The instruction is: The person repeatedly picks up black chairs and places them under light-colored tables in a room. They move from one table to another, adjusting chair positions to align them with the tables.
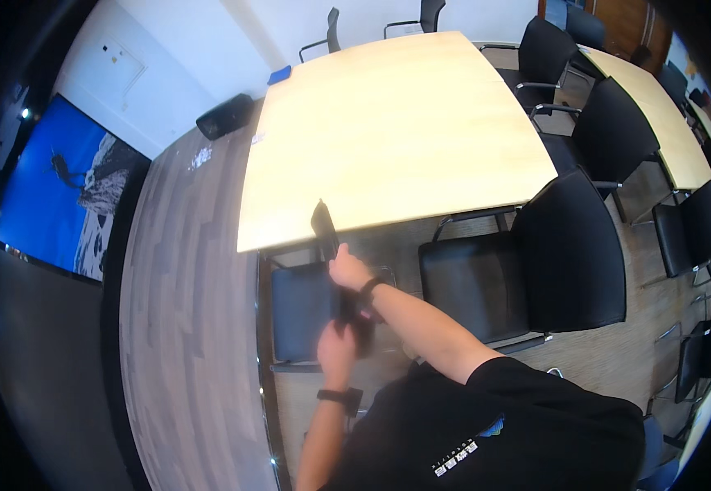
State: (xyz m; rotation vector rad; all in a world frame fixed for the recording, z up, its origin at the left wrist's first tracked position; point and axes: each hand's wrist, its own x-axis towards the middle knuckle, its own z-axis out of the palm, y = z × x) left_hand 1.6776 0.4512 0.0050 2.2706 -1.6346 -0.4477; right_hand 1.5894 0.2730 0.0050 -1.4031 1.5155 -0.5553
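Note:
Both hands are on a dark chair seen nearly edge-on from above. My right hand grips the upper part of its black backrest, whose tip overlaps the near table edge in view. Closer to my body, my left hand is closed around the other end of the dark backrest, where blur hides the exact grip. The chair's blue-grey seat shows to the left of my hands, partly below the table edge. Dark bands circle both wrists.
A pale wooden table lies ahead, with a blue item at its far corner. Another black chair stands close on the right. A platform with wood-look flooring runs along the left, below a large screen. A black speaker sits beyond.

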